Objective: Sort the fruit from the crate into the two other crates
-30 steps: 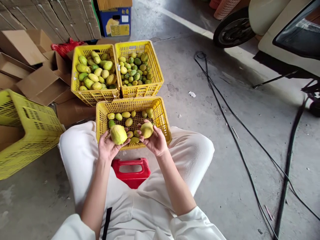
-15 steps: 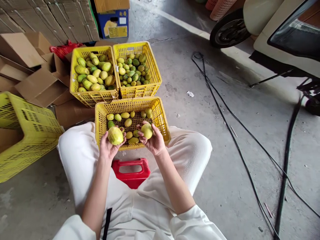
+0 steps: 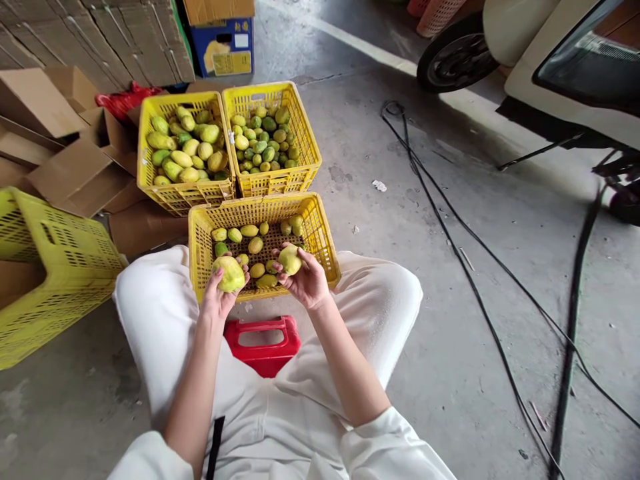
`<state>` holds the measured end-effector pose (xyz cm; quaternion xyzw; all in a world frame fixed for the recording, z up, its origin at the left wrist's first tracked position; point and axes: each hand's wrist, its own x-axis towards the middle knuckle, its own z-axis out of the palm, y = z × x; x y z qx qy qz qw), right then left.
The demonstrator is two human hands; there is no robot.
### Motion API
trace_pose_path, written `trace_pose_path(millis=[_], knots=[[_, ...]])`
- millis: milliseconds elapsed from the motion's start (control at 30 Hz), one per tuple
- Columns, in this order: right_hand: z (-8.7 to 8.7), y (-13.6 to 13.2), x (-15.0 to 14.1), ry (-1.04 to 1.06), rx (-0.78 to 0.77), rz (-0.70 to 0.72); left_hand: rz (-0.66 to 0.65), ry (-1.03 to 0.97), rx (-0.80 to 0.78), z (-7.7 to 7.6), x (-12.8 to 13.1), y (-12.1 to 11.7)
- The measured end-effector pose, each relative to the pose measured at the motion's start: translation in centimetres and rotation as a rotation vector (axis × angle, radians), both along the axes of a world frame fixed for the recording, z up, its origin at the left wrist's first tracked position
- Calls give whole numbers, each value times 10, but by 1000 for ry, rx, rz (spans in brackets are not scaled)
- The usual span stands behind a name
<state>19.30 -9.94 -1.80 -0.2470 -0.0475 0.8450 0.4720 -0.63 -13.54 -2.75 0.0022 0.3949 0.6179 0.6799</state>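
Note:
My left hand (image 3: 218, 298) is closed around a large yellow-green fruit (image 3: 229, 273), held over the near edge of the nearest yellow crate (image 3: 320, 235). My right hand (image 3: 306, 283) grips a smaller yellow fruit (image 3: 289, 259) just to the right, also above that crate. Several loose fruits lie on the crate's bottom. Both hands are close together, palms up, between my knees in white trousers.
Two fuller yellow crates stand behind: the left crate (image 3: 143, 155) with big fruits, the right crate (image 3: 306, 137) with small green ones. An empty yellow crate (image 3: 55, 273) lies tilted at left among cardboard boxes (image 3: 75, 170). Black cables (image 3: 450, 220) cross the concrete; a scooter (image 3: 525, 60) is parked at right. A red stool (image 3: 263, 343) is under me.
My left hand has turned its fruit and carried it slightly left and down toward the crate's near edge. The right hand and its fruit have barely shifted.

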Motion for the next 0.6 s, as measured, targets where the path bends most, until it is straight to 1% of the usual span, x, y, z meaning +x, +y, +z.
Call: trace_pose_path(millis=[67,167,233,333,400,500,600], knots=[[5,0,-1,4,26,-2,1,4,-13,3,1,0],[15,1,-1,-15,95,-29,-3,1,20,9,1,1],[17,1,-1,-22,106,-41,-8,29,36,10,1,1],[13,1,-1,11,60,-54,9,101,15,3,1,1],[8,1,-1,43,38,-69,44,107,-21,-2,1,1],[2,2,-2,68,74,-71,76,57,-52,-7,3,2],[1,2,-3,30,115,-47,42,36,-75,-6,7,3]])
